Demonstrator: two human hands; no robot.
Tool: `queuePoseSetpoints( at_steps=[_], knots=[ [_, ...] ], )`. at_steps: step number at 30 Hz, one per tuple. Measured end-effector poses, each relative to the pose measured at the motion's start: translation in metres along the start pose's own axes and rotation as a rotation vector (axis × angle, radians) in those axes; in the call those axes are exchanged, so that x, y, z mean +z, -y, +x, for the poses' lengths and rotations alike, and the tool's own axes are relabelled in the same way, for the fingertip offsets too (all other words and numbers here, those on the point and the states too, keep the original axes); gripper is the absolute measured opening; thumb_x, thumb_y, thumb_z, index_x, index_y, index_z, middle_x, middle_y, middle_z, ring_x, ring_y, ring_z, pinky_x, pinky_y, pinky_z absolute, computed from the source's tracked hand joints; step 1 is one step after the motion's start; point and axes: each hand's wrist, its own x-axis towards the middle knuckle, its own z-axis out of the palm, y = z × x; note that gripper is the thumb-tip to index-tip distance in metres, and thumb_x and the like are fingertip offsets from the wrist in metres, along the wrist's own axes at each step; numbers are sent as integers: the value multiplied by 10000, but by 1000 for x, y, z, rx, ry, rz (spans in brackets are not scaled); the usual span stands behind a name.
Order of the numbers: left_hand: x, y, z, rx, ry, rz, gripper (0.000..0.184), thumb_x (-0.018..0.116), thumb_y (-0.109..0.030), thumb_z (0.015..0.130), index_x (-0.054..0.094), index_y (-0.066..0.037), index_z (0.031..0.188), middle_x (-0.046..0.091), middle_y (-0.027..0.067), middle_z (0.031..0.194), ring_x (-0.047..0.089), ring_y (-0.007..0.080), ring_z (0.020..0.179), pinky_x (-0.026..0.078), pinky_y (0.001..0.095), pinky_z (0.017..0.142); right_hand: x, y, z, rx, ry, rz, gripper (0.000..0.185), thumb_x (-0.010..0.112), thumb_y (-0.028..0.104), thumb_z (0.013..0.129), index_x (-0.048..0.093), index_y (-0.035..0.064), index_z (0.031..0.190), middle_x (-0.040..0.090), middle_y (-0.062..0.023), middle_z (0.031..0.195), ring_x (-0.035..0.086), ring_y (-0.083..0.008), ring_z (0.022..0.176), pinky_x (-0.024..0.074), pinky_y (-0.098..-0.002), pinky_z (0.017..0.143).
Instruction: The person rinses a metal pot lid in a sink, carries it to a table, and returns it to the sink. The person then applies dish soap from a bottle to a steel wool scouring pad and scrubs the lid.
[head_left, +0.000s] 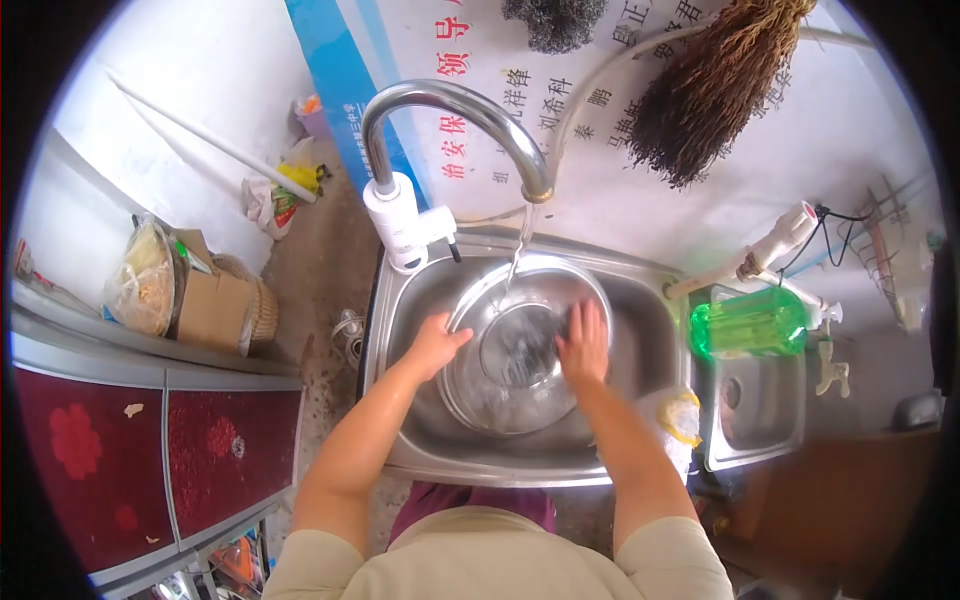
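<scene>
Nearest to us are the two sleeves of a pale shirt (480,550), from which both bare forearms reach forward over the sink (520,468). The metal bowl (515,415) sits inside the sink's large basin, below the tap.

Our left hand (432,345) is at the left side of the bowl, with its thumb by the rim. Some of its fingers are hidden, so we cannot tell whether it pinches the rim or only rests against it. Our right hand (584,342) is spread, fingers extended and slightly apart, against the bowl's inner right side; its outline is blurred.

For good control, we should steady the rim with the left hand and work the right palm flat along the inner wall, using even pressure. We should hold the bowl level and leave the middle clear for the stream of water (522,235), since a strong tilt could make it slide or spill.

To the right, a white and yellow item (682,418), not clearly identifiable, lies at the sink's edge, with a green bottle (750,325) beyond it. Farther off, the curved tap (440,93) arches over the bowl, and a brush (710,95) hangs against the wall.
</scene>
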Motion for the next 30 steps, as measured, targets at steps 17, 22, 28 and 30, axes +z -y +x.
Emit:
queuePoseSetpoints(
  at_steps=[17, 22, 28, 30],
  knots=[
    [0, -3, -50, 54, -43, -334, 421, 587, -281, 869, 505, -22, 1190, 579, 21, 1020, 497, 99, 942, 371, 264, 870, -24, 132, 43, 161, -287, 717, 596, 788, 187, 617, 406, -22, 1024, 410, -212, 1019, 410, -360, 951, 377, -430, 824],
    [-6, -1, -45, 142, -24, -155, 357, 632, -142, 813, 544, -28, 1139, 580, 4, 936, 509, 73, 832, 423, 234, 735, 32, 57, 46, 437, -440, 392, 584, 724, 203, 712, 410, 21, 1170, 383, -245, 1131, 393, -394, 1032, 334, -463, 900],
    [-6, 5, -15, 450, -205, 169, 325, 613, -18, 735, 527, -2, 1048, 564, 45, 857, 521, 114, 713, 434, 270, 629, 13, 116, 41, 233, -364, 674, 655, 686, 156, 728, 325, 4, 1252, 238, -313, 1285, 288, -462, 1177, 290, -480, 974],
    [-4, -7, -10, 430, -249, 260, 282, 593, 14, 709, 524, -4, 982, 551, 54, 786, 514, 116, 696, 425, 276, 608, -4, 139, 44, 52, -372, 743, 657, 697, 104, 699, 338, 0, 1239, 225, -306, 1311, 263, -458, 1214, 282, -482, 992]
  ],
)
